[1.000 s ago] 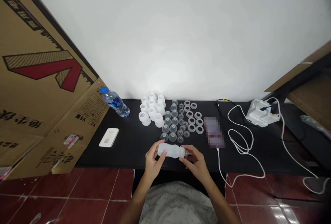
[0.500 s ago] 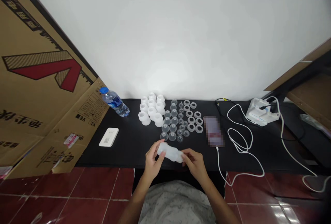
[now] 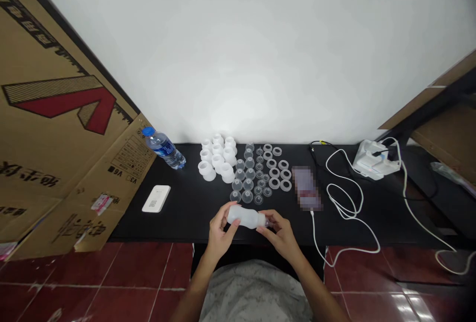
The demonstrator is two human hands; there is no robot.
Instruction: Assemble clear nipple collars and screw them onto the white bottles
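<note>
A frosted white baby bottle [image 3: 244, 217] lies sideways between my hands, low over the table's front edge. Its base end is gripped by my left hand [image 3: 222, 225], thumb in front and fingers behind. At the other end, my right hand [image 3: 277, 230] has its fingers around the neck, where a clear teat [image 3: 268, 223] partly shows; the fingers hide the rest. Beyond the bottle stand clear domed caps [image 3: 247, 184] in rows, small clear teats [image 3: 259, 189] beside them, and whitish rings [image 3: 274, 183] to the right. Several white bottle-shaped pieces [image 3: 217, 157] are grouped to the left.
On the black table [image 3: 193, 208] are a water bottle [image 3: 164, 148] and a white box-like device [image 3: 156, 198] at left. A blurred phone [image 3: 307, 188] with a white cable [image 3: 347, 215] and a white power strip [image 3: 375, 161] lie at right. A large cardboard box [image 3: 74, 138] borders the left side.
The baby bottle has turned a little closer to level. My right hand has shifted its fingers over the neck, and the clear teat now shows. My left hand keeps its hold.
</note>
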